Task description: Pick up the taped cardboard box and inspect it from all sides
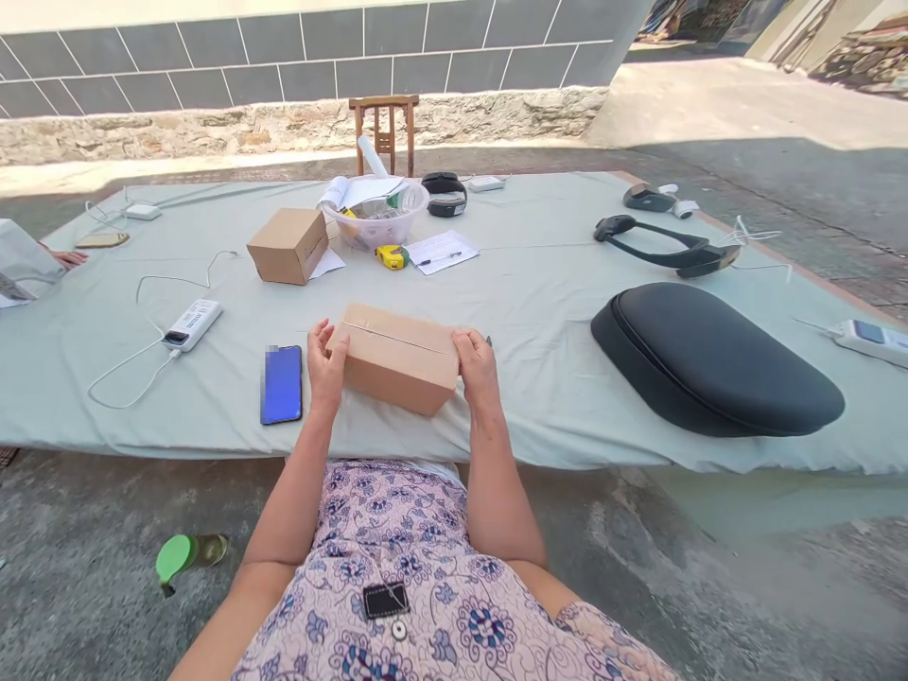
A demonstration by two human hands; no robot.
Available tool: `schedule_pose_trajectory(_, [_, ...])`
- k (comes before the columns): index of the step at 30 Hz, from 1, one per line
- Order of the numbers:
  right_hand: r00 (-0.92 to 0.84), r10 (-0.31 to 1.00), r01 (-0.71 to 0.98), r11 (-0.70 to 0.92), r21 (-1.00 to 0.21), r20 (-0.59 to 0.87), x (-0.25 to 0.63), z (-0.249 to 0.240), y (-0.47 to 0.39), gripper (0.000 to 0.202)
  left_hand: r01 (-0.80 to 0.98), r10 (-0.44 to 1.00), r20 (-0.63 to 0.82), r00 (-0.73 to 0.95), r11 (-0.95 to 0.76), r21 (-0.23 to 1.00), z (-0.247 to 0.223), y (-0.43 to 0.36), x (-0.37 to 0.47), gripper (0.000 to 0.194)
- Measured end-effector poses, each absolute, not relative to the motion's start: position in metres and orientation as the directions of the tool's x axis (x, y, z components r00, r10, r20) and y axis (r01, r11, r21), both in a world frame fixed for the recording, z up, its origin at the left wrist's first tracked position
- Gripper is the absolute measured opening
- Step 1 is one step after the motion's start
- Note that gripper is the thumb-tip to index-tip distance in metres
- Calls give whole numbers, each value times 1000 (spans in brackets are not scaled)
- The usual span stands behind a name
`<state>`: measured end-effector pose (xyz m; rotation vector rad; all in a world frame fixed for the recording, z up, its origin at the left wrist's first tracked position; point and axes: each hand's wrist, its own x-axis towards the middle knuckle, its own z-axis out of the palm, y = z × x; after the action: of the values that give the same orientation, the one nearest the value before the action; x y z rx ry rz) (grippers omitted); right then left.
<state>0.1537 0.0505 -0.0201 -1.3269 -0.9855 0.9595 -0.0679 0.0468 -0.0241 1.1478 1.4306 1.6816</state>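
Observation:
A closed brown cardboard box (401,359) is held between my two hands at the near side of the cloth-covered table, its top seam facing up. My left hand (327,364) grips the box's left end, thumb on top. At the right end, my right hand (477,364) has its fingers closed on the corner. A phone (282,384) with a blue screen lies just left of my left hand. Beyond the held box is a second brown box (288,246), beside a yellow tape measure (392,256) and a paper with a pen (443,253).
A large black padded case (716,359) and a black headset strap (659,244) occupy the right side. A plastic basket (375,227) stands at the back. White power bank (191,325) and cables lie left. Another person's hand (69,257) rests at the far left.

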Motion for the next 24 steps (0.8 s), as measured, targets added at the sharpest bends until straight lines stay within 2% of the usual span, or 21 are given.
schedule_pose_trajectory(3, [319,946,51,48,-998,62,154,-25,52,33,203,879,211,-428,-134,970,-23,35,-59,64])
schedule_pose_trajectory(8, [316,942,106,81,-991,111,157,-31,53,34,198,899,159,-409,-82,977,-25,31,-56,64])
schedule_pose_trajectory(13, [354,927,122,86,-989,124,156,-36,56,36,229,938,138,-319,-65,971,-29,28,-62,100])
schedule_pose_trajectory(15, [364,923,135,84,-987,129,155,-38,56,36,285,944,123,-305,-33,958,-30,26,-64,107])
schedule_pose_trajectory(20, [379,917,204,51,-978,127,154,-36,52,36,513,902,169,-398,67,856,-24,36,-61,99])
schedule_pose_trajectory(24, [348,926,335,23,-942,146,157,-27,44,35,580,869,228,-439,80,811,-14,56,-54,74])
